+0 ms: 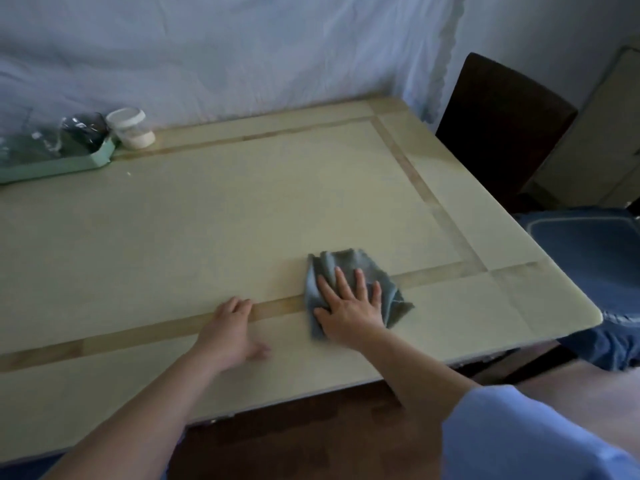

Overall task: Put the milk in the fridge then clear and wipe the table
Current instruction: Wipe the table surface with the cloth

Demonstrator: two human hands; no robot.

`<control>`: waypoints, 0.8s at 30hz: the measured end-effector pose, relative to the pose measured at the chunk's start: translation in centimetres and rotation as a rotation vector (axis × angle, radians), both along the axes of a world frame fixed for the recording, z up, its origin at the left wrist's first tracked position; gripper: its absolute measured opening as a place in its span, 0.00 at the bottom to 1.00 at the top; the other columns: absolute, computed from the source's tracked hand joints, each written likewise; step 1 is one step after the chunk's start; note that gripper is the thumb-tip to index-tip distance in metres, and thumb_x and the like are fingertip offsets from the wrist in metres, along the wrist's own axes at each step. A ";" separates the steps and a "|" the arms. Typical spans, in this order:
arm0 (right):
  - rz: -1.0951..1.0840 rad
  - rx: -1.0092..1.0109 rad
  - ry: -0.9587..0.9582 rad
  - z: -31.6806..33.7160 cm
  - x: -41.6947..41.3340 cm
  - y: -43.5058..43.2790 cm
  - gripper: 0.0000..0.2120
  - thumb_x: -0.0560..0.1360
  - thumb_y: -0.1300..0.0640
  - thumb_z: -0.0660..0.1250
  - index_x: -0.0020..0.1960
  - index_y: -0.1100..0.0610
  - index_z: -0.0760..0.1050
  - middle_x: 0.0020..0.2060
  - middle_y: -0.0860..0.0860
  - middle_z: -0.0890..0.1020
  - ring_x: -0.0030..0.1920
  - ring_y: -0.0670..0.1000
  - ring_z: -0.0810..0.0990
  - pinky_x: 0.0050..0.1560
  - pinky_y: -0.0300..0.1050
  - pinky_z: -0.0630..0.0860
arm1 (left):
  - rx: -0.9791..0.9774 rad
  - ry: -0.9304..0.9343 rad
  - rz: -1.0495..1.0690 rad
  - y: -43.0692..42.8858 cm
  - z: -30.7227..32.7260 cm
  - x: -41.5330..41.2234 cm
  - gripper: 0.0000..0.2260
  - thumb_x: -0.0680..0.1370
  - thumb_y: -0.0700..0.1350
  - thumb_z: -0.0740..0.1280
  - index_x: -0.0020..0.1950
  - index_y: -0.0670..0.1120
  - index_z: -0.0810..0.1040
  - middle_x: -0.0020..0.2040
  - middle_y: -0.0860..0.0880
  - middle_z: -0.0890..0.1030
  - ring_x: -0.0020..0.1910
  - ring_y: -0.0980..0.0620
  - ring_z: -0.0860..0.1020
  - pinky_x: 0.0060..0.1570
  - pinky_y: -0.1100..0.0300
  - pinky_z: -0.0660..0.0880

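the right hand [349, 303] lies flat, fingers [341, 282] spread wide and pressed down on a crumpled grey-blue cloth [391, 296]; it grips nothing, the palm simply pins the cloth to the table [207, 220]. the cloth sits near the table's front edge, toward its right corner, across a darker inlaid stripe. just left of it, apart from the cloth, the left hand [232, 329] rests palm down on the bare top, fingers loosely open and holding nothing. both forearms reach in from below; a blue sleeve [519, 441] covers the right upper arm. at the far left corner stands a pale green tray [69, 164] with clear glassware, and a white-lidded jar [130, 128] just beside it. a dark chair [498, 126] stands past the right edge. pale fabric hangs behind. no milk is in view.
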State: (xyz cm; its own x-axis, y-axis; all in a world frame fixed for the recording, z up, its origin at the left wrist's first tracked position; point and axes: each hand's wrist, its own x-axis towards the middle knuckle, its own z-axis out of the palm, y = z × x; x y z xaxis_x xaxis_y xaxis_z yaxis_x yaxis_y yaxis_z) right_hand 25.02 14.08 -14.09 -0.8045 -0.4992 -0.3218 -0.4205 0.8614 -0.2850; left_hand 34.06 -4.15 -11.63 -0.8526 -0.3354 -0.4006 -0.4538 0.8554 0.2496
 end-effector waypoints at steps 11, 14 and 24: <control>0.189 -0.048 -0.012 -0.1 -4.5 -3.6 0.27 0.79 0.40 0.49 0.76 0.40 0.46 0.77 0.42 0.43 0.77 0.54 0.36 0.73 0.59 0.33 | 0.044 0.009 -0.077 1.0 0.1 -3.5 0.48 0.66 0.54 0.75 0.77 0.44 0.51 0.78 0.44 0.49 0.77 0.48 0.49 0.75 0.58 0.52; 0.069 -0.021 0.007 -0.2 -8.2 1.1 0.27 0.79 0.39 0.48 0.76 0.39 0.44 0.77 0.42 0.43 0.77 0.54 0.37 0.74 0.59 0.35 | 0.039 0.057 -0.154 4.5 0.1 -7.5 0.45 0.68 0.53 0.74 0.77 0.44 0.52 0.78 0.46 0.52 0.77 0.49 0.51 0.75 0.55 0.54; -0.334 0.101 0.055 -0.5 -12.3 20.9 0.26 0.80 0.39 0.44 0.75 0.37 0.41 0.77 0.42 0.42 0.77 0.53 0.38 0.74 0.59 0.37 | 0.100 0.076 -0.390 15.9 -0.6 -13.1 0.41 0.69 0.52 0.74 0.76 0.46 0.57 0.77 0.46 0.56 0.76 0.49 0.54 0.74 0.58 0.54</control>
State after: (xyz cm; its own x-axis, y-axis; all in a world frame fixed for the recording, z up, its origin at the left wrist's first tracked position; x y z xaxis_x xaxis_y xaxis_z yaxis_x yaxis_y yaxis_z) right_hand 12.74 34.95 -14.56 -0.9357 -0.1735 -0.3072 -0.1232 0.9766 -0.1763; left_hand 20.98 11.73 -12.19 -0.9366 0.0562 -0.3457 -0.0775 0.9293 0.3610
